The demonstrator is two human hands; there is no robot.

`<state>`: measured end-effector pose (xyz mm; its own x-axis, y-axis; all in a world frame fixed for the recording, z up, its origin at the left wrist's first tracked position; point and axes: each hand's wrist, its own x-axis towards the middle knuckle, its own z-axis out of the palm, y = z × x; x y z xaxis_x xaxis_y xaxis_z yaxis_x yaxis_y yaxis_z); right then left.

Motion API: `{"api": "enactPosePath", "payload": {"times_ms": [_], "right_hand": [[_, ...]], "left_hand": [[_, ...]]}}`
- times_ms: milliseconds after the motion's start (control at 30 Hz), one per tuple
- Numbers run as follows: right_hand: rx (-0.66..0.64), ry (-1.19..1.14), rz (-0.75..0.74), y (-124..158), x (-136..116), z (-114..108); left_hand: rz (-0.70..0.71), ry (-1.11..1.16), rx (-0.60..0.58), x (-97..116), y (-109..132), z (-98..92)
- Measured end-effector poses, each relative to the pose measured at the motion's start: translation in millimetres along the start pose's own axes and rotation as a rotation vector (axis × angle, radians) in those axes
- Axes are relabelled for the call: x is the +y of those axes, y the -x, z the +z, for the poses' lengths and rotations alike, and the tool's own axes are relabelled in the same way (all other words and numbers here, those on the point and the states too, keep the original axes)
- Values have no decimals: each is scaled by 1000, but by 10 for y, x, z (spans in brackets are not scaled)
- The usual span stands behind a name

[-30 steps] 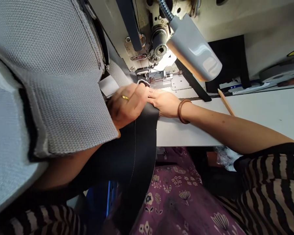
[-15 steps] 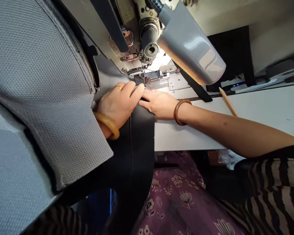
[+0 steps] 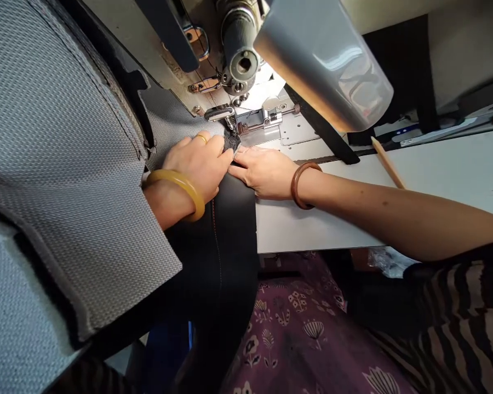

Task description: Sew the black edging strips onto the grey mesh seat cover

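Black leather-like fabric with a line of orange-red stitching runs from the sewing machine down over the table edge. Its dark fuzzy edge lies right by the presser foot. My left hand, wearing a ring and a yellow bangle, is closed over the fabric's left part, fingers close together. Opposite it, my right hand, wearing a brown bangle, pinches the fabric's edge between thumb and fingers. Grey woven fabric is bunched left of my left wrist and runs behind that hand. My fingertips are partly hidden.
A grey lamp head hangs over the machine bed. A metal edge guide sits right of the presser foot. On the white table are a wooden stick and a black strip. Metal tools lie at the far right.
My left hand has shifted slightly left and its fingers have drawn back, baring more of the dark fuzzy edge. My right hand stays nearly in place. The camera view has moved a little closer.
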<state>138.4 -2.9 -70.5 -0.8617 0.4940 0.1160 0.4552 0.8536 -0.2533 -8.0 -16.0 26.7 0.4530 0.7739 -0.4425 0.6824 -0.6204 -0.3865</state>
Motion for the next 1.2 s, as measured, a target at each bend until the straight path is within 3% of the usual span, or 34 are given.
{"api": "enactPosePath", "payload": {"times_ms": [100,300,467,633,833,933,1033,1200], "right_hand": [[16,-6,2,-3,1,8],[60,8,-13,-5,6,39],[117,17,-41,5,14,94],[59,-9,-11,-14,-32,23],[60,-23,-17,-22,-26,38],[111,-20,-38,-19,-7,73],[73,-25,-21,-25,-12,50],[9,-17,7,-18,-24,-6]], "left_hand": [[-59,52,7,-29,-2,-17],[-1,89,43,-51,-17,50],[3,205,182,-17,-41,181],[-18,66,75,30,42,80],[110,34,-2,-72,19,49],[22,141,81,-108,38,110],[-43,191,122,-108,61,114],[-50,175,-68,-68,-10,-23]]}}
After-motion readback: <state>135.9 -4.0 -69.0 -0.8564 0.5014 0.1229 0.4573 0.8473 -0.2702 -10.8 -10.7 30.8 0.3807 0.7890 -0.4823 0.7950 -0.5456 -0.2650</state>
